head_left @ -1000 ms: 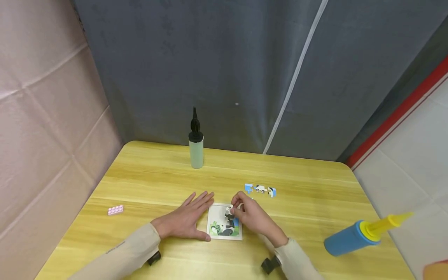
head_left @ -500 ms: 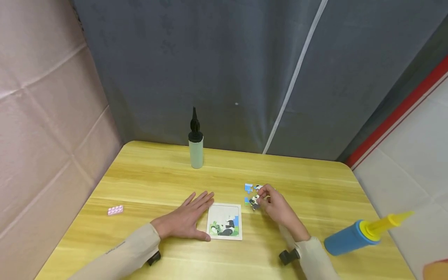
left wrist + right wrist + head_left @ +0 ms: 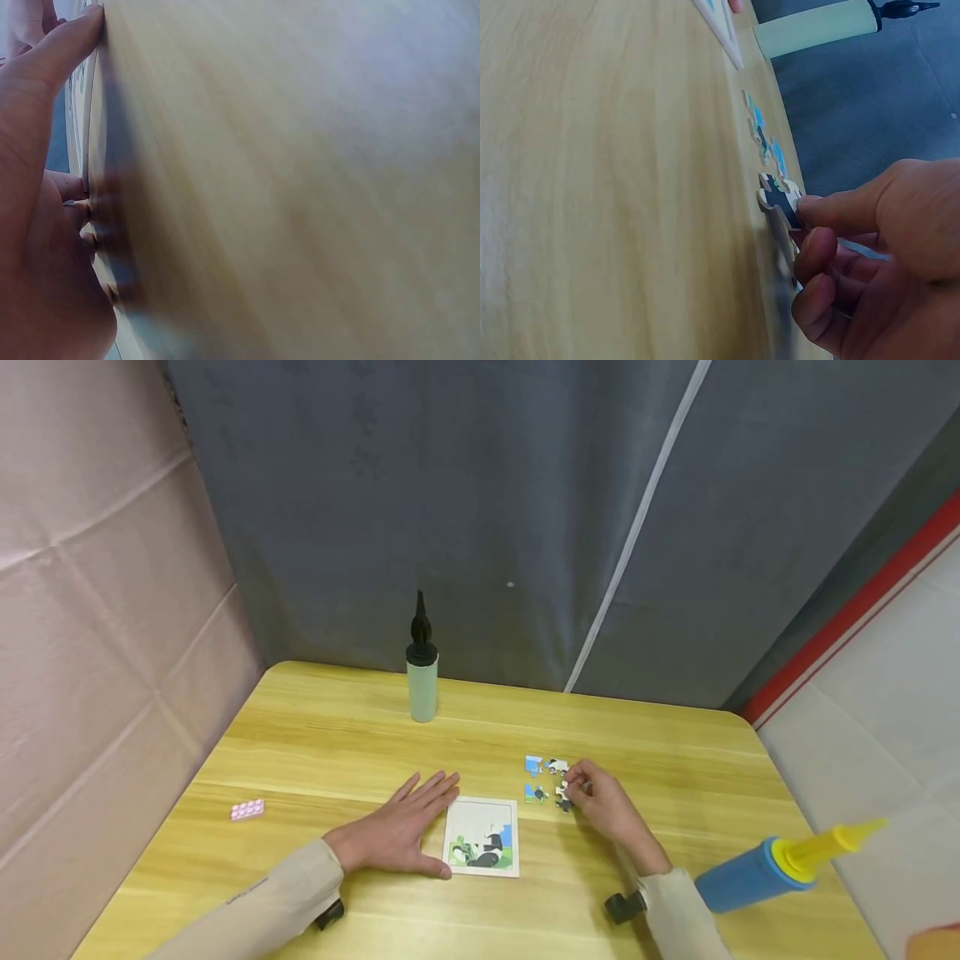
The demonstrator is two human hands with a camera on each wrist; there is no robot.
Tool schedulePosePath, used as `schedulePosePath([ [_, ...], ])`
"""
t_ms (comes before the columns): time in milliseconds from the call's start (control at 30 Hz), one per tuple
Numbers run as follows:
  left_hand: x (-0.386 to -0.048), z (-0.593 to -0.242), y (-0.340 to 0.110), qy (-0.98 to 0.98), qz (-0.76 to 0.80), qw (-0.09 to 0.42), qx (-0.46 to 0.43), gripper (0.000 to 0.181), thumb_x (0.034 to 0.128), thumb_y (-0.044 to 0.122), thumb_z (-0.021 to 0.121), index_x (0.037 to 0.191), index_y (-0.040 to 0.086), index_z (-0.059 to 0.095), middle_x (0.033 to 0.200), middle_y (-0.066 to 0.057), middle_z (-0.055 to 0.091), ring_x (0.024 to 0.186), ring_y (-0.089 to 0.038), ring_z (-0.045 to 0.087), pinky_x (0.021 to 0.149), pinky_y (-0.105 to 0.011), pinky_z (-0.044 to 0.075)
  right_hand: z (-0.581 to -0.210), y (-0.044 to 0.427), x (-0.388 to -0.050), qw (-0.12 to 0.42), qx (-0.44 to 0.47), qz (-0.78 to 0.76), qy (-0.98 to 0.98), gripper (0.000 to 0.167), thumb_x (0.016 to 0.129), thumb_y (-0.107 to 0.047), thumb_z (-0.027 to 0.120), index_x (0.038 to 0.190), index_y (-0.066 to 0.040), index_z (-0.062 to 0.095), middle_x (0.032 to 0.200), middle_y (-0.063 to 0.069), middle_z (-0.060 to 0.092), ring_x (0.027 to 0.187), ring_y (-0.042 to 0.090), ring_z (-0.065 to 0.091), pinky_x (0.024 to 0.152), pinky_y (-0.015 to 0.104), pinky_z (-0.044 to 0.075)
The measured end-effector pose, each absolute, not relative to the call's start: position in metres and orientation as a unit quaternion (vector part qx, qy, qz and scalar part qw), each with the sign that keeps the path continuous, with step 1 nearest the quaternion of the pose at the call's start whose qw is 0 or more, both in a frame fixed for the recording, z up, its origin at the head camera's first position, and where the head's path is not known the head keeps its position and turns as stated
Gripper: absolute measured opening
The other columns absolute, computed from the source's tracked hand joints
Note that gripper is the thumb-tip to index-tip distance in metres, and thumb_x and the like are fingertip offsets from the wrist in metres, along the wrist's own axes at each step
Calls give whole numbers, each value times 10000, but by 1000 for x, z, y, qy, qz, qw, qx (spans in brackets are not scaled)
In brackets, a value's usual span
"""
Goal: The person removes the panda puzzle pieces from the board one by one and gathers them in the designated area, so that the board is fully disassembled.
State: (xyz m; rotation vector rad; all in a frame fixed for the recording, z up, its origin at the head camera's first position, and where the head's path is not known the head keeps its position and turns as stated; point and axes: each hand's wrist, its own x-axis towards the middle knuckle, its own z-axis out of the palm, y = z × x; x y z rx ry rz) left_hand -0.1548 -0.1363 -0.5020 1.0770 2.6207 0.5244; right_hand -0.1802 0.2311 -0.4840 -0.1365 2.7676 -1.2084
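The left hand (image 3: 401, 835) is laid palm down on the wooden table (image 3: 360, 914), its fingers straight and spread, its thumb set at the near left part of the puzzle frame (image 3: 478, 818). By the right hand (image 3: 609, 808), angled inward, a black-and-white piece (image 3: 562, 798) is pinched between thumb and fingers, right of the frame. The piece's long axis is directed roughly away from the person, dark end nearer. A blue-and-green piece (image 3: 536, 794) is placed left of it; two loose pieces (image 3: 557, 766) are placed beyond.
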Motion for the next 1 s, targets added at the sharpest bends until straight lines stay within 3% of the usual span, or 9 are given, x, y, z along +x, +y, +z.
schedulePosePath([
  [300, -154, -501, -135, 901, 180, 130, 373, 1180, 883, 777, 668, 1691, 31, 241, 1817, -122, 102, 1694, -356, 93, 1370, -634, 60, -486, 230, -179, 44, -25, -364, 930, 94, 981, -26, 715, 1069, -46, 690, 1016, 91, 681, 874, 172, 593, 763, 257, 497],
  [533, -155, -502, -135, 901, 179, 126, 374, 1182, 884, 783, 662, 1690, 27, 240, 1816, -123, 106, 1693, -359, 97, 1370, -630, 61, -478, 224, -176, 43, -26, -368, 928, 106, 979, -35, 719, 1081, -46, 691, 1022, 92, 675, 810, 159, 556, 671, 214, 472],
  [800, -155, -502, -136, 900, 181, 124, 375, 1180, 884, 771, 671, 1687, 20, 242, 1814, -134, 109, 1691, -368, 102, 1366, -640, 65, -471, 201, -162, 55, -79, -369, 924, 98, 961, -24, 742, 1037, -62, 694, 946, 32, 644, 772, 124, 525, 681, 202, 460],
  [1000, -155, -503, -137, 902, 178, 129, 371, 1191, 880, 796, 652, 1696, 41, 227, 1819, -112, 89, 1697, -340, 76, 1374, -619, 49, -475, 181, -148, 95, -138, -349, 922, 124, 944, -84, 792, 1051, -80, 728, 893, -19, 605, 763, 88, 509, 647, 194, 459],
])
